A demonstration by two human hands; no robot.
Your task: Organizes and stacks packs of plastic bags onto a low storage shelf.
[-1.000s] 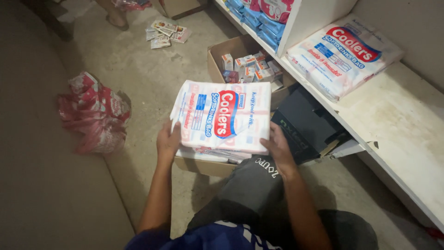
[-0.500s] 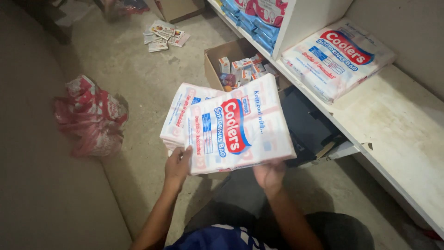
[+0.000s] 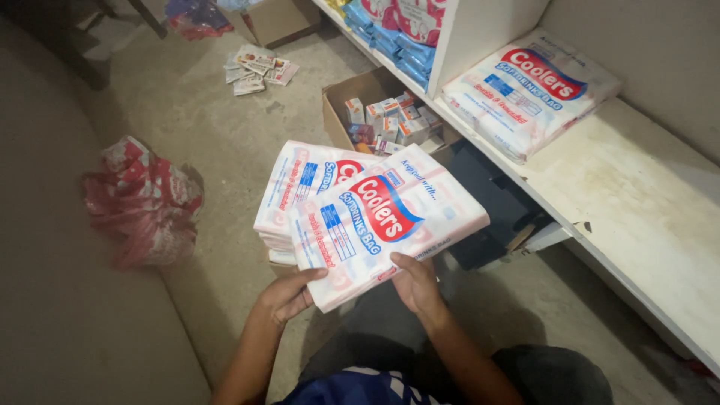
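My left hand [image 3: 286, 294] and my right hand [image 3: 415, 282] both grip the near edge of a flat white pack of plastic bags [image 3: 390, 229] with red and blue print. The pack is lifted and turned at an angle above a stack of the same packs [image 3: 294, 196], which rests on a partly hidden cardboard box below. My knees are under my hands.
A white shelf [image 3: 637, 202] runs along the right with another pile of the same packs [image 3: 525, 86]. An open cardboard box of small cartons [image 3: 386, 120] stands on the concrete floor. A red plastic bag [image 3: 146, 199] lies at the left; loose packets [image 3: 256, 67] lie farther off.
The top pack has been lifted off the stack and turned clockwise toward the right, with both hands shifting to its near edge. The view has moved closer to the shelf.
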